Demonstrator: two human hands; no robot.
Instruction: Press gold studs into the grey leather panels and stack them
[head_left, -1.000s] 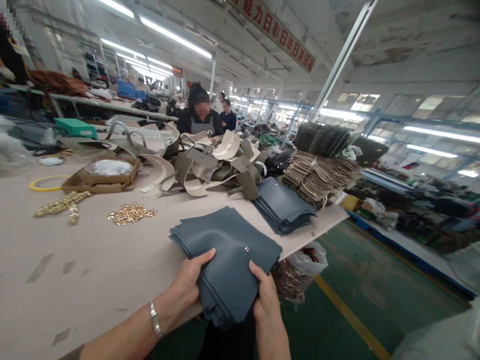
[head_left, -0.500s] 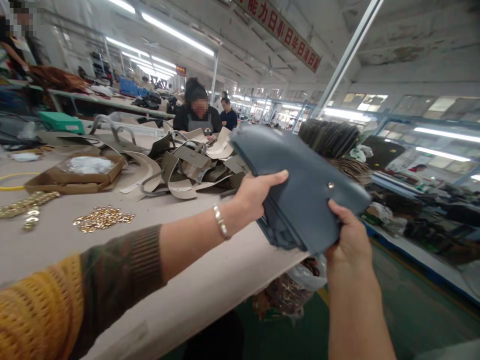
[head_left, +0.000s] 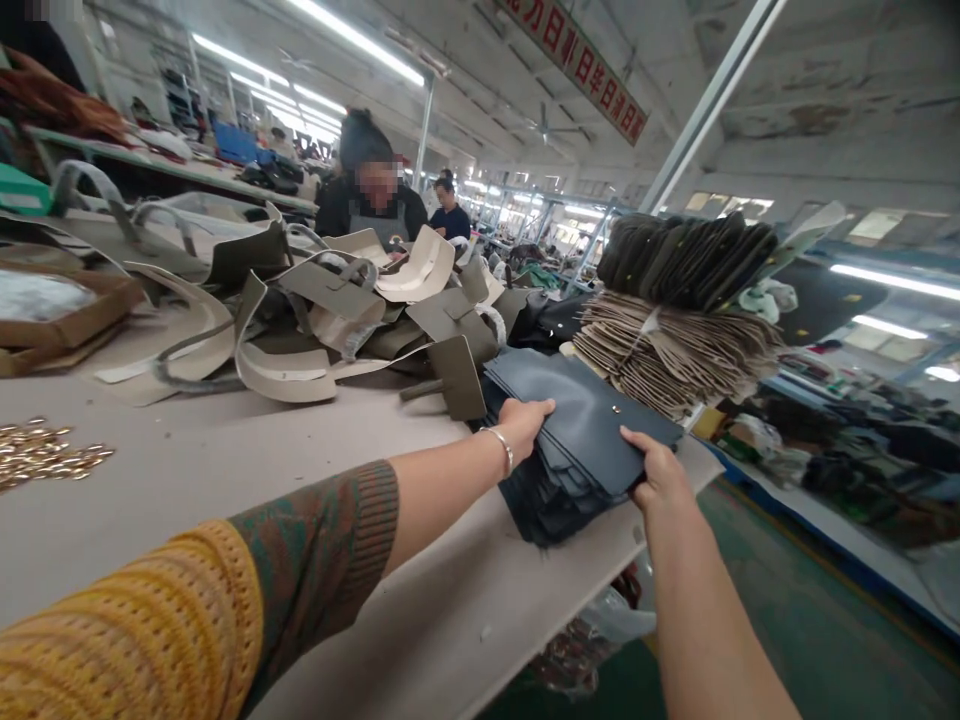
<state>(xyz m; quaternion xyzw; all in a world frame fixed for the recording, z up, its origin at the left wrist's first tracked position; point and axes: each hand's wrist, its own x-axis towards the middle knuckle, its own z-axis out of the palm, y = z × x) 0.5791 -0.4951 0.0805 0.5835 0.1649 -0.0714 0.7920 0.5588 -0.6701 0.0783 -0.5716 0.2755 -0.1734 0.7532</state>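
Head view — left hand (head_left: 525, 418) and right hand (head_left: 654, 470) grip blue-grey leather stack (head_left: 581, 420) between them.

Both arms stretched forward. Left hand (head_left: 525, 418) palm down, fingers curled over near edge of grip. Right hand (head_left: 655, 468) clamped opposite, thumb on top.

Both hands, left hand (head_left: 525, 418) and right hand (head_left: 654, 470), are lowering the bundle of slate-blue leather panels (head_left: 581, 415) from mid-air onto the matching pile (head_left: 551, 495) at the pale worktable (head_left: 315, 470) edge.
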